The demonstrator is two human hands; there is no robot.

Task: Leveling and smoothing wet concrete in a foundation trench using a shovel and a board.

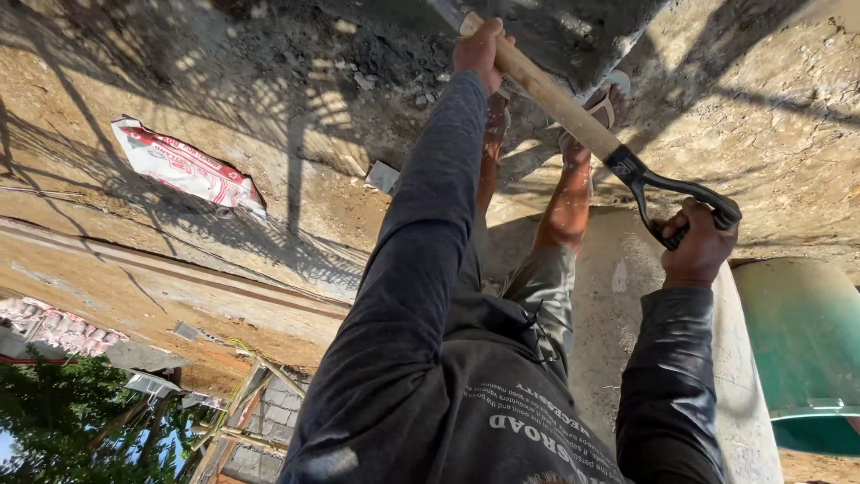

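Note:
A shovel with a pale wooden shaft (560,103) and a black D-shaped grip (667,193) slants from the top centre down to the right. My left hand (479,49) is closed around the shaft near its far end. My right hand (700,246) grips the black D-shaped grip. The blade is out of sight at the top edge, by a patch of dark grey wet mix (555,31). Both arms wear dark long sleeves. My bare legs and a sandalled foot (605,103) stand just below the shaft.
A crumpled red and white sack (184,166) lies on the dirt ground at left. A green rounded drum (806,345) stands at the right edge beside a pale concrete strip (618,296). Block walls and trees show at the bottom left.

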